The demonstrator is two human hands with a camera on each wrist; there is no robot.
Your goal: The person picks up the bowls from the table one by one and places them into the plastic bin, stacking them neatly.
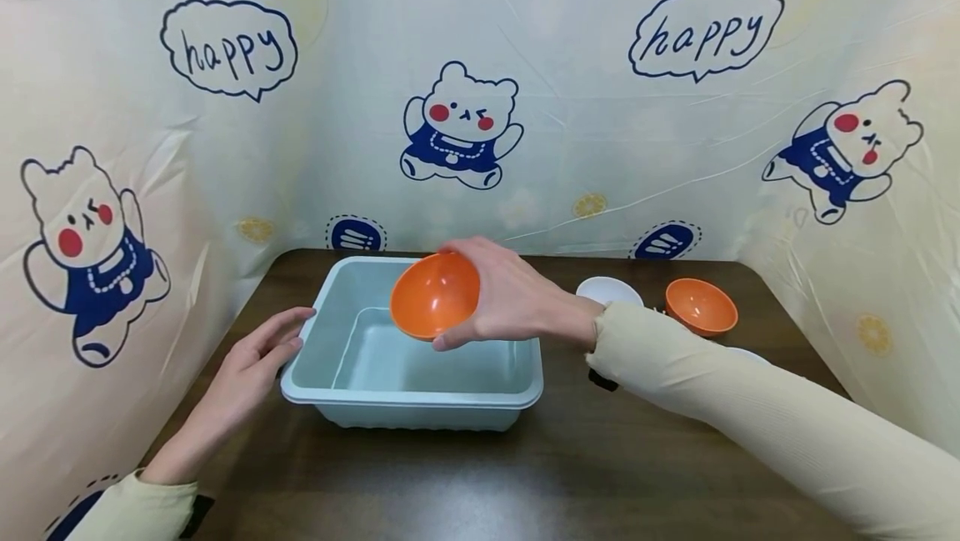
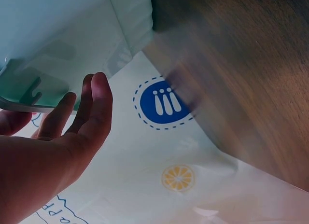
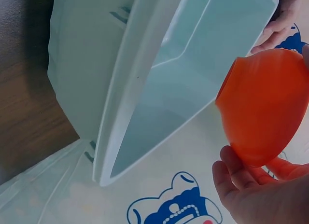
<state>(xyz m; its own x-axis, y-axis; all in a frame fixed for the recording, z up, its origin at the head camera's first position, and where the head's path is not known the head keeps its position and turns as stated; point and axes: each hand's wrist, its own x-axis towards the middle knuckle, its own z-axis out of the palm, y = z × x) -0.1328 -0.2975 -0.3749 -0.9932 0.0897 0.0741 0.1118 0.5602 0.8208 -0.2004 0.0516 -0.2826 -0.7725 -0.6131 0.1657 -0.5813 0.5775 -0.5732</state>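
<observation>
My right hand (image 1: 506,295) grips an orange bowl (image 1: 435,298) by its sides, thumb near the bottom and fingers over the top. The bowl is tilted, its inside facing back toward the head camera, and hangs over a light blue rectangular basin (image 1: 412,399). In the right wrist view the outside of the orange bowl (image 3: 265,108) shows beside the basin's rim. At the basin's left rim, my left hand (image 1: 251,366) holds the edge between thumb and fingers. Some of those fingers reach below the rim in the left wrist view.
Right of the basin, a second orange bowl (image 1: 701,306) and a white bowl (image 1: 609,289) stand on the dark wooden table (image 1: 480,474). Another white piece (image 1: 746,355) is mostly hidden behind the right sleeve. A printed cloth (image 1: 555,149) hangs around the table's back and sides.
</observation>
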